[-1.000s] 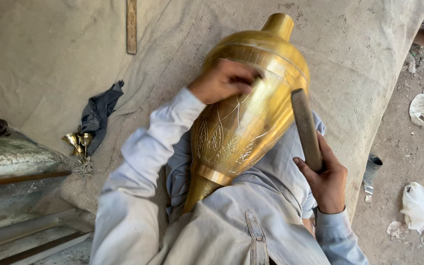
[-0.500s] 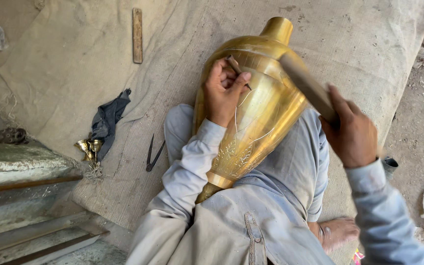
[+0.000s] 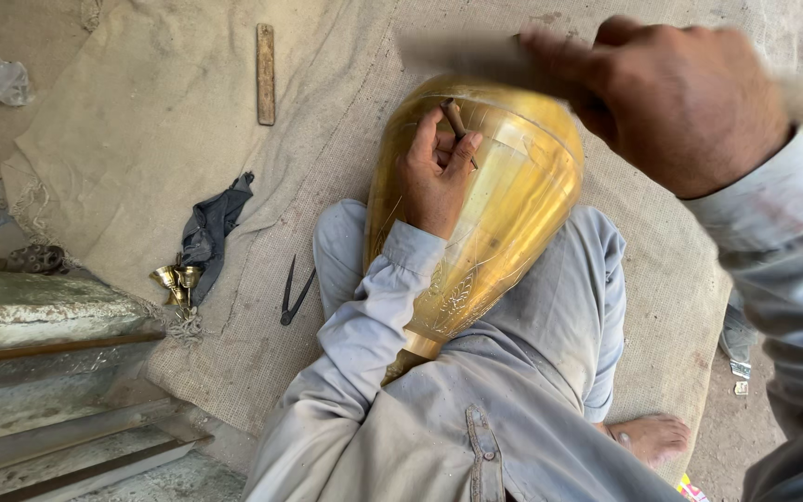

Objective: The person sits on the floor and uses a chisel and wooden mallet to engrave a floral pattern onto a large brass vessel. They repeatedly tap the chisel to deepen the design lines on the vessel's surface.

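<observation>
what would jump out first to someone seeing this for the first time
The big shiny brass vase lying across the seated person's lap in the middle of the picture. The left hand rests on its upper side, pinching a small chisel against the metal, while the right hand looms blurred at the top right, gripping a wooden striker. On the burlap mat to the left lie a dark rag and black dividers.

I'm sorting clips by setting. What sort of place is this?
Probably a floor-level metal-engraving workshop. The left hand steadies a chisel on a large brass vase, burlap matting covers the ground, and dividers and small brass cups lie nearby.
</observation>
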The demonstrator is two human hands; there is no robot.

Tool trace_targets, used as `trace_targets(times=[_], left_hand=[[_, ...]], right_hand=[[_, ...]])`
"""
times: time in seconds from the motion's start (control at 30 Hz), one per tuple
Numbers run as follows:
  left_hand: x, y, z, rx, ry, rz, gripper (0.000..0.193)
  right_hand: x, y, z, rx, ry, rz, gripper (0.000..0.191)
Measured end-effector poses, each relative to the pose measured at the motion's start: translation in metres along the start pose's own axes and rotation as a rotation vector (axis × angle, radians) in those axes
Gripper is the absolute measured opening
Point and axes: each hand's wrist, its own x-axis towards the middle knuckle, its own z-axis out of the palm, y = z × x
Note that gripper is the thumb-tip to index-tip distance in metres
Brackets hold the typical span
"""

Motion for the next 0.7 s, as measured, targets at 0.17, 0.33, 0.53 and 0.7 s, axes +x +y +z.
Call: trace_targets(times=[0.17,0.33,0.53,0.7], left_hand=[[0.0,0.0,-0.002,0.063,-0.006,-0.044,0.049],[0.004,-0.003,-0.002,0.019,-0.031,-0.055,0.05],[0.006,-0.005,-0.003,0.07,-0.071,-0.029,0.048],[0.012,-0.006,-0.002,0.033,-0.094,-0.027,0.051]], right_hand=[[0.027,-0.017,-0.013,-0.154,0.13,-0.057,0.033],[0.032,-0.024,-0.008,-0.277,0.191,-0.077,0.03],[0.028,-0.023,-0.004,-0.212,0.162,-0.036,0.03],[0.023,-0.017,-0.006,-0.188,0.098,-0.011,0.037]])
